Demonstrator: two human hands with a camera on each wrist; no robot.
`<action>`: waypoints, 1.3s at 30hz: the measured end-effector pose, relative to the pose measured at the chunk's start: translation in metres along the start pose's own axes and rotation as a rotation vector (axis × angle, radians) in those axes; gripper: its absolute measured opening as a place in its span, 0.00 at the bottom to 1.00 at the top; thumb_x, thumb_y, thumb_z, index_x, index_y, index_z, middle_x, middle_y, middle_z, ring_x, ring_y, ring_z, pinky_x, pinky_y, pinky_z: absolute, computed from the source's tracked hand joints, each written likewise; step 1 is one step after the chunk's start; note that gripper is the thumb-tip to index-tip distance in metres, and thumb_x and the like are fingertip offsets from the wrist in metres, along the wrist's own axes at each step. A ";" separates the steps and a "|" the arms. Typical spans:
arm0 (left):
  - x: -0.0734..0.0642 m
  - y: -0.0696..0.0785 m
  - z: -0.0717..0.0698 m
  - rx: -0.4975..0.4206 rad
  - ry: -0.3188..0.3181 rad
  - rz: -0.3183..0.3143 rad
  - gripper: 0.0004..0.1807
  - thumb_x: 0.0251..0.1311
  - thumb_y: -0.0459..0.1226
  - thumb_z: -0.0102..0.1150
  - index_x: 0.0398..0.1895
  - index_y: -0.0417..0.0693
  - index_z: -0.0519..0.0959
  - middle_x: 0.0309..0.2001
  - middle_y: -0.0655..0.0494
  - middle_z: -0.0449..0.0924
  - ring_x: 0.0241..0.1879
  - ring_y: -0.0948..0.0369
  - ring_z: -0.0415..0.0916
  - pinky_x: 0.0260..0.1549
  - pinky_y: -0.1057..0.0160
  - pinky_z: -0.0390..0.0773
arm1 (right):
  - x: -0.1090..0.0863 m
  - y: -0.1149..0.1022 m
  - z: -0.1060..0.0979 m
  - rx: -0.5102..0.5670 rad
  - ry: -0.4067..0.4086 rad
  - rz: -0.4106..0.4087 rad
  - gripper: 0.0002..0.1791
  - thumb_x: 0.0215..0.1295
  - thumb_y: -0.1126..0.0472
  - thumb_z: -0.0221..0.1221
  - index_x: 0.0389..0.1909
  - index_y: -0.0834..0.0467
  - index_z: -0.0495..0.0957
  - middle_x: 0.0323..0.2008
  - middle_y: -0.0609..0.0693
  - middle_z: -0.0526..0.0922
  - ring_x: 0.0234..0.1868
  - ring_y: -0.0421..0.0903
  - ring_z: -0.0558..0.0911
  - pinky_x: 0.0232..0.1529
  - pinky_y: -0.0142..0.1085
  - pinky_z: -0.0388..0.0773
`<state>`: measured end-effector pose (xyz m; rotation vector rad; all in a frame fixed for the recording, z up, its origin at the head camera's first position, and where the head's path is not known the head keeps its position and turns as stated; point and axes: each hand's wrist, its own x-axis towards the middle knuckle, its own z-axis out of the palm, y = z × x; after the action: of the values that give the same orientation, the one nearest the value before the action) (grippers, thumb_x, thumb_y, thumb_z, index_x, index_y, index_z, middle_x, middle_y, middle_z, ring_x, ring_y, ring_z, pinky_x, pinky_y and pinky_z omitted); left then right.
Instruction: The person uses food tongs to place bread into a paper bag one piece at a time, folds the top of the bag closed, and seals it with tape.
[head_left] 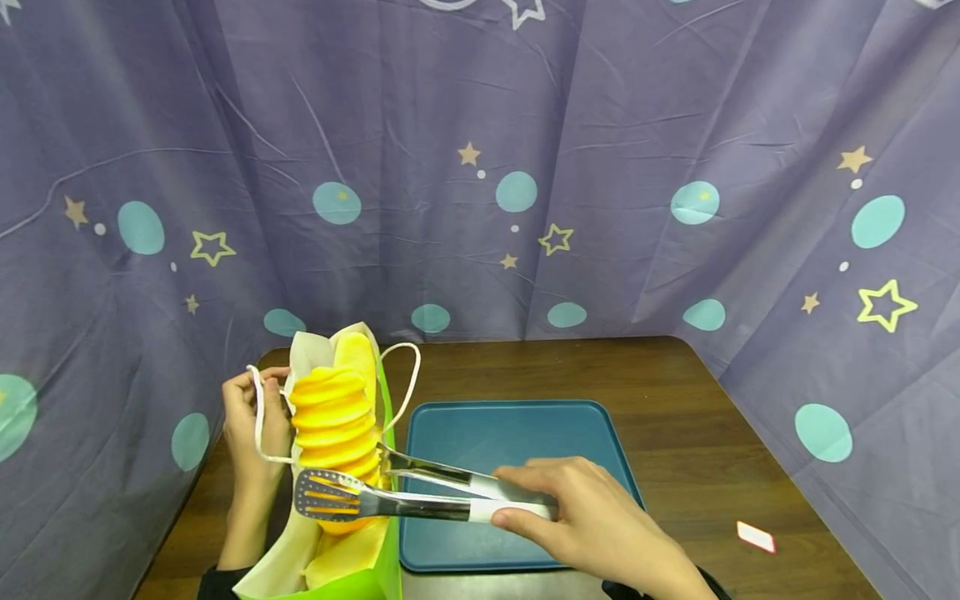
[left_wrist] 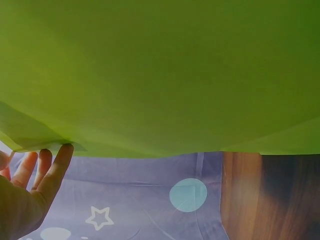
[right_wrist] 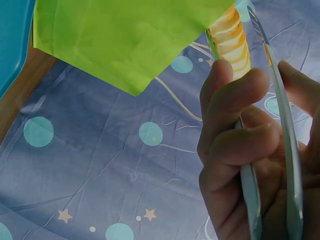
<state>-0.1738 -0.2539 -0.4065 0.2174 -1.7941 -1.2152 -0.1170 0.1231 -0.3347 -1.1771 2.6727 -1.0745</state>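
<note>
A lime-green paper bag (head_left: 388, 550) with a white inside and white cord handles stands at the left. My left hand (head_left: 257, 425) grips its left rim between thumb and fingers; in the left wrist view the fingers (left_wrist: 59, 162) lie along the bag's edge. In my right hand (head_left: 592, 517) are metal tongs (head_left: 427, 506) with white grips, their arms spread apart. A ridged yellow-orange bread (head_left: 333, 417) is at the bag's mouth, one slotted tong head overlapping its near end and the other at its right side. More yellow pieces (head_left: 348, 554) show inside the bag.
A blue tray (head_left: 517, 433) lies on the wooden table (head_left: 690, 417), just right of the bag. Farther right is a small white card with a red edge (head_left: 755, 537). A purple patterned curtain (head_left: 600, 167) hangs behind and on both sides of the table.
</note>
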 end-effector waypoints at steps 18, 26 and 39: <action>0.001 -0.002 0.003 -0.028 0.009 0.018 0.15 0.74 0.31 0.54 0.53 0.25 0.69 0.40 0.86 0.80 0.34 0.77 0.70 0.31 0.77 0.63 | -0.009 -0.001 0.000 0.005 0.196 -0.114 0.21 0.72 0.50 0.65 0.62 0.52 0.82 0.35 0.31 0.79 0.25 0.26 0.69 0.25 0.22 0.70; 0.000 0.000 0.001 -0.032 -0.019 0.011 0.14 0.76 0.31 0.51 0.53 0.25 0.68 0.42 0.81 0.81 0.27 0.75 0.70 0.26 0.78 0.66 | -0.017 0.009 -0.013 0.082 0.338 -0.277 0.27 0.62 0.67 0.71 0.64 0.59 0.80 0.37 0.38 0.80 0.33 0.32 0.74 0.33 0.23 0.73; -0.001 0.000 -0.001 -0.034 -0.012 0.037 0.13 0.75 0.30 0.52 0.52 0.24 0.68 0.42 0.81 0.82 0.26 0.75 0.68 0.24 0.78 0.65 | -0.051 0.057 -0.010 0.081 0.389 -0.057 0.26 0.63 0.70 0.69 0.63 0.57 0.82 0.44 0.45 0.87 0.34 0.36 0.82 0.32 0.30 0.79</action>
<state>-0.1728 -0.2540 -0.4071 0.1566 -1.7795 -1.2216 -0.1201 0.1897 -0.3733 -1.1368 2.8466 -1.5492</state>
